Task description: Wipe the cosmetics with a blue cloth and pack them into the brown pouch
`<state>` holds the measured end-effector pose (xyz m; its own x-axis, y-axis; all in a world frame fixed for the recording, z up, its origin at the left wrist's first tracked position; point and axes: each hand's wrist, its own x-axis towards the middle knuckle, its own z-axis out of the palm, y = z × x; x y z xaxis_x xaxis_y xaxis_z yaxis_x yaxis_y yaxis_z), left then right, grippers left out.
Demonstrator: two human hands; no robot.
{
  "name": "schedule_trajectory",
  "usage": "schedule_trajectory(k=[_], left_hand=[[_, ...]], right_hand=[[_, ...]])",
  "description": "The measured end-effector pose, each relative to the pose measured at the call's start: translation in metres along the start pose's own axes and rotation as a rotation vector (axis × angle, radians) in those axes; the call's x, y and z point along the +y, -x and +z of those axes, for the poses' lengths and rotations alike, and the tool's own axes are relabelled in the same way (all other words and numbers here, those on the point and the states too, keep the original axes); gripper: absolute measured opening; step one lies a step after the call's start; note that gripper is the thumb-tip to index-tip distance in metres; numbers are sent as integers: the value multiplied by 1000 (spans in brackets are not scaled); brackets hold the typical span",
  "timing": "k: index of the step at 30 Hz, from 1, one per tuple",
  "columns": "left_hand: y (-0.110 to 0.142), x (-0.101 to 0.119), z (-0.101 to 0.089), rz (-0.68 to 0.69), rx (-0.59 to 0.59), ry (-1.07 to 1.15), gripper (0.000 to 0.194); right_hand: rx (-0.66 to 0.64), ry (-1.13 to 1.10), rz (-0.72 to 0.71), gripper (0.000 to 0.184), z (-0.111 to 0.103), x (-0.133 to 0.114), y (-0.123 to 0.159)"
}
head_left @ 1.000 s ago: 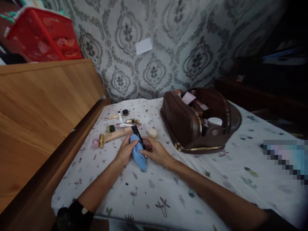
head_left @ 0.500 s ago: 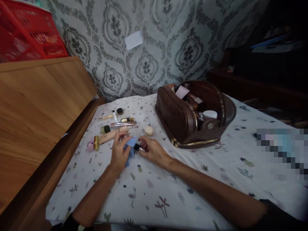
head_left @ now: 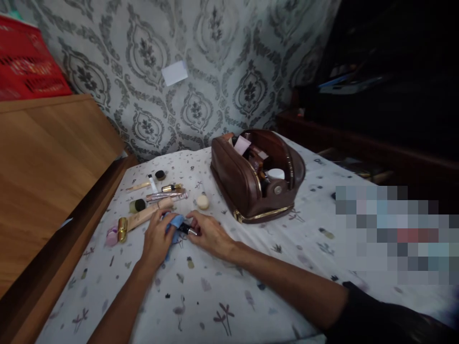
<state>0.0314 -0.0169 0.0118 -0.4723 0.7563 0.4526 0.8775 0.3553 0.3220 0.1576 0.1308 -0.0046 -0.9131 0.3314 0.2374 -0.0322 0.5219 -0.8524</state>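
My left hand (head_left: 157, 237) is closed round a blue cloth (head_left: 174, 223) on the patterned sheet. My right hand (head_left: 208, 232) pinches a small black tube with a silver end (head_left: 187, 230), pressed against the cloth between both hands. Just beyond them lie a beige tube with a gold cap (head_left: 141, 218), a pink round item (head_left: 111, 236), a dark-capped jar (head_left: 137, 205), slim gold and pink sticks (head_left: 165, 192) and a round cream sponge (head_left: 202, 202). An open brown leather pouch (head_left: 240, 184) stands to the right, holding a white jar and other items.
The white sheet (head_left: 222, 282) covers the surface. A wooden headboard (head_left: 46, 162) runs along the left, with a red basket (head_left: 25, 67) above it. Patterned wallpaper with a white note (head_left: 174, 73) is behind. Dark furniture (head_left: 376, 138) lies to the right.
The black tube went from standing up out of the cloth to lying low between my hands. The cloth is now bunched under my left hand. The view has swung right.
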Motion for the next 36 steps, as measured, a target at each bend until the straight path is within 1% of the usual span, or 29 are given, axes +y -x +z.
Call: schedule_trajectory(k=[7,11,17,19,21,24,26,28,30,32,36], left_hand=[[-9,-17,-5,-107,22,3,35],[-9,-20,-4,-127,55,5,34],[-6,-25,-4,-179,76,-11,29],[-6,-25,-5,-171,102,15,28],[-5,-21,-6,-141,161,59,29],[-3,-9,-6,-47,226,127,30],[-1,1,-4,44,197,143,31],[-1,8,-2,144,89,135,32],[-2,12,-1,205,-30,130,33],[-4,12,-1,211,-93,132,33],[-5,11,-6,177,-104,128,31]], right_hand=[[23,49,0,37,-5,-4,2],[51,46,-3,35,-5,0,-1],[82,43,-33,19,-5,7,-5],[106,39,-38,18,-6,7,-5],[121,39,-29,14,-8,6,-5],[98,14,-16,7,-10,4,-3],[67,-26,-27,8,-10,4,-2],[48,-67,-62,11,-10,4,-1],[56,-107,-93,14,-7,6,-2],[81,-169,-92,14,-4,8,-4],[91,-364,-46,15,-1,11,-7]])
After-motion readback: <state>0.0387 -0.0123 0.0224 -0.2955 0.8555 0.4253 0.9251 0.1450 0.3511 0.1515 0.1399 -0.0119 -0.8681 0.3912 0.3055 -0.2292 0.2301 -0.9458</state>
